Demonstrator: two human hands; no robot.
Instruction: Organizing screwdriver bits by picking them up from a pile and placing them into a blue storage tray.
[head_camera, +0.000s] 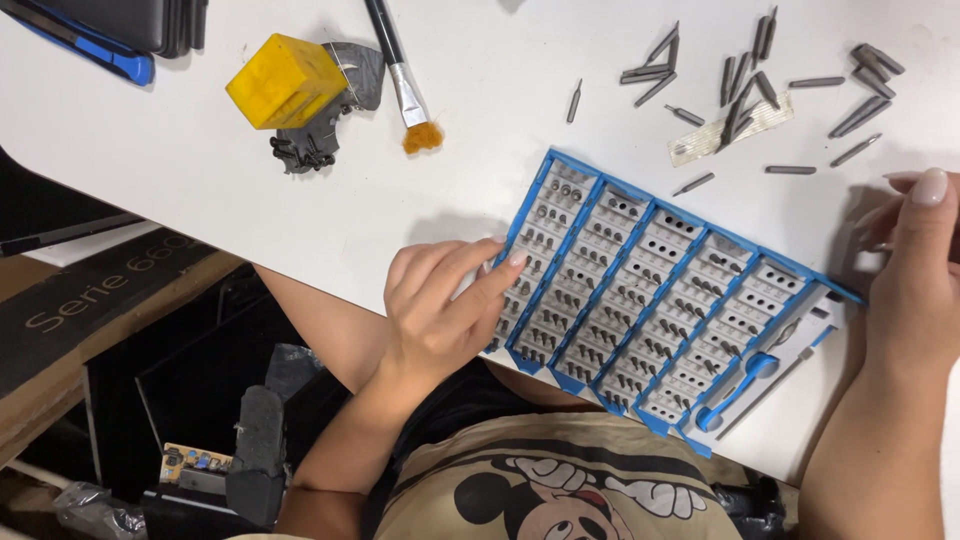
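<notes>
Blue bit tray (668, 300) flat on the white tabletop (300, 190) between both hands, left hand (440, 310) fingers spread on its left edge, right hand (915, 270) just beside its right end, grip hidden, loose bits (760, 95) beyond

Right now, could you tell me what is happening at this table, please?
A person is working over a blue bit-holder tray at the edge of the white table. The left hand rests its fingertips on the tray's left end. The right hand is by its right end; what it holds, if anything, is unclear. Loose screwdriver bits lie scattered beyond, with a brush and yellow block nearby.
</notes>
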